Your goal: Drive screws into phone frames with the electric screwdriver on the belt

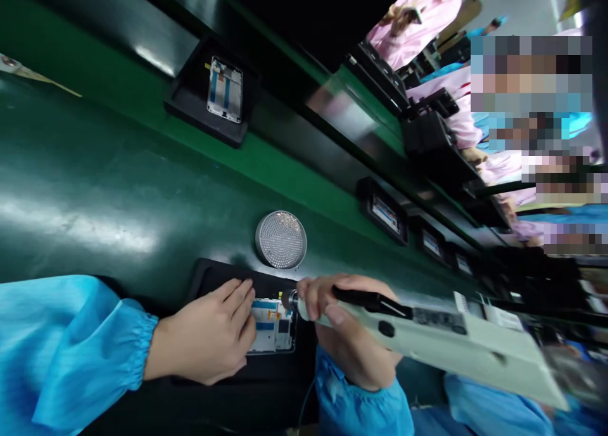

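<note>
A phone (270, 334) with its inside exposed lies in a black foam tray (209, 274) on the green bench. My left hand (216, 331) covers the phone's left end and holds it in the tray, fingers close together. In my right hand (332, 303) is a pale electric screwdriver (427, 341), with the fingers wrapped round its front part. The screwdriver lies nearly level, its tip at the phone's upper right corner. Whether the bit touches a screw cannot be made out. Just beyond the tray stands a round dish (281, 239) with a perforated plate and small shiny screws.
Another opened phone (225, 90) sits in a black tray (178, 100) on the line beyond the bench. More trays (382, 211) with phones stand farther right. Co-workers in pink and blue clothing (439, 18) are across the line. A thin cable (306, 401) hangs near my right sleeve.
</note>
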Motion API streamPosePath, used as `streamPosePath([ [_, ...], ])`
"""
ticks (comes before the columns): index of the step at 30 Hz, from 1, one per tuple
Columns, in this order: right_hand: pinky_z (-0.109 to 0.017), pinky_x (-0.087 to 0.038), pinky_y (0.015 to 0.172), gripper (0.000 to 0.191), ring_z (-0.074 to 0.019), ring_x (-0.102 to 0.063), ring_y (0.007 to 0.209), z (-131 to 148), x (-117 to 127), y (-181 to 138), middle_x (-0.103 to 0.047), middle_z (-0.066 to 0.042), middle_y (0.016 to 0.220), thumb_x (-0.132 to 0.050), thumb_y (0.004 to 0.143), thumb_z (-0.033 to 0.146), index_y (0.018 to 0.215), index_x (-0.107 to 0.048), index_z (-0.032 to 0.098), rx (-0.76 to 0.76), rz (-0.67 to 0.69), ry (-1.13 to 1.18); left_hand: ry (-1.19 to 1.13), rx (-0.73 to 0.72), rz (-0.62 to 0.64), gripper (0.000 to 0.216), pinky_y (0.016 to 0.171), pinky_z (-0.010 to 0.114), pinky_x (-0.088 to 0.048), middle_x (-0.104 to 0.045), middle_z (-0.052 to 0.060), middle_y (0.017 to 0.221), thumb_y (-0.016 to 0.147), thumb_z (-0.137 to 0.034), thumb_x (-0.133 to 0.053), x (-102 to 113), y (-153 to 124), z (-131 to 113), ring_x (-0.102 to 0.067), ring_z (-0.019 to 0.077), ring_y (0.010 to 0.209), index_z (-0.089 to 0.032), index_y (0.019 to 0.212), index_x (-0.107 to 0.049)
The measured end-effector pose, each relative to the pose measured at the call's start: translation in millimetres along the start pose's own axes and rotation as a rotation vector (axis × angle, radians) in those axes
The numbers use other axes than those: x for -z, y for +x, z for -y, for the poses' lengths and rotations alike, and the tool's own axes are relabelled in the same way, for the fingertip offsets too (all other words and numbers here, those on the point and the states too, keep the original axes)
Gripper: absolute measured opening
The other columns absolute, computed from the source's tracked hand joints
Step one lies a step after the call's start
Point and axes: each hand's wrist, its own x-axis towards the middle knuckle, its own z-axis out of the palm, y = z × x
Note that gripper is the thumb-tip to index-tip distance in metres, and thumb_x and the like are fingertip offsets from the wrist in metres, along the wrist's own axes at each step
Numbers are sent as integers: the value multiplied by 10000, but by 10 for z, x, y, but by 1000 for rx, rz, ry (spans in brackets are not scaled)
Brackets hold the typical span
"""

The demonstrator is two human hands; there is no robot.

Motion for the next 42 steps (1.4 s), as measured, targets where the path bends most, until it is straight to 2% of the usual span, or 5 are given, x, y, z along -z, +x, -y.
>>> streamPosePath([
  [3,-394,-542,669,325,-129,-560,576,-73,-28,-99,-547,36,656,-614,838,123,1112,-647,295,-19,36,4,0,-1,4,484,970,518,-476,-689,292,1134,864,-472,-606,4,1,8,-655,419,1112,-23,1022,-692],
  [10,-372,-542,569,325,-143,-555,556,-120,-81,-98,-566,20,653,-615,841,132,1108,-645,315,-33,38,-15,-12,-10,23,494,964,520,-473,-693,286,1129,857,-486,-619,7,15,9,-657,406,1107,-28,1025,-693],
  [19,-365,-538,638,293,-127,-573,584,-169,-76,-122,-586,33,672,-612,834,117,1091,-638,256,-46,36,-4,-3,-7,9,474,955,519,-466,-698,281,1116,856,-463,-608,3,25,-13,-663,414,1092,-26,1019,-693],
  [28,-382,-552,680,267,-128,-586,583,-166,-82,-121,-597,38,667,-629,840,142,1079,-648,260,-43,23,-33,-3,-3,2,459,952,517,-464,-703,278,1108,851,-455,-616,-1,23,-7,-666,411,1086,-32,1008,-695],
  [42,-361,-497,659,267,-121,-569,604,-117,-95,-155,-562,36,686,-606,853,110,1072,-642,258,-70,37,-45,-10,-3,33,455,956,527,-456,-704,264,1123,867,-448,-612,13,29,-27,-651,415,1113,-38,1043,-699],
])
